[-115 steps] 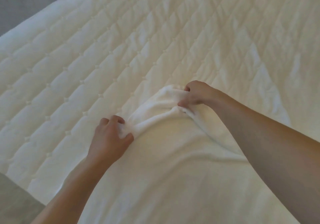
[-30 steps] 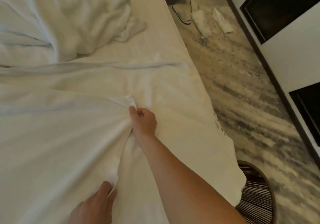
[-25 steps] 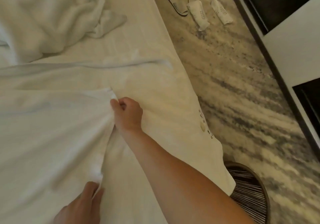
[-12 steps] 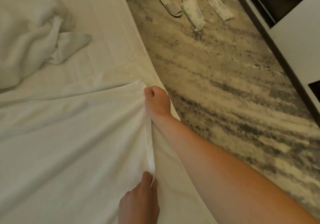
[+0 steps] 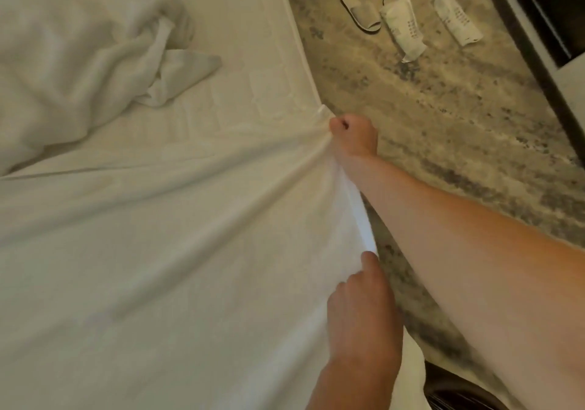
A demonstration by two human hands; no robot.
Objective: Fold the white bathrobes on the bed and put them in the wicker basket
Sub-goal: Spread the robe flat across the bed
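i've dragged the robe to the bed edge: my right hand fists its corner, my left hand pinches the hem nearer me. ready to fold, i think.

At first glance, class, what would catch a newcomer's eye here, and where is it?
The right hand grips the bathrobe by its edge at the side of the bed, drawing it taut; the left hand holds the same edge nearer the camera. A second, crumpled robe lies top left, and slippers sit on the carpet top right.
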